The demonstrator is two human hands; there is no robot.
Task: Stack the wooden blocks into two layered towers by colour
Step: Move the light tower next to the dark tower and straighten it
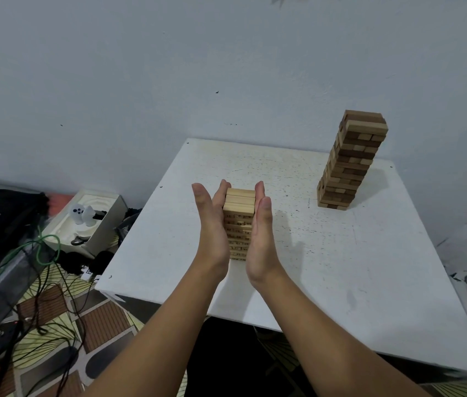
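Hands framed the pale wooden block tower [239,223] as I watched: the left hand [212,224] lay flat against its left face and the right hand [260,233] flat against its right face, fingers straight, pressing rather than gripping. That tower stood on the white square worktop [341,267], near its left front part. Well to the right of it and farther back rose the taller tower of mixed dark and pale wooden blocks [351,160], untouched.

Dim, even indoor light, soft shadows rightward on the table [341,267], wide-angle edge bending.
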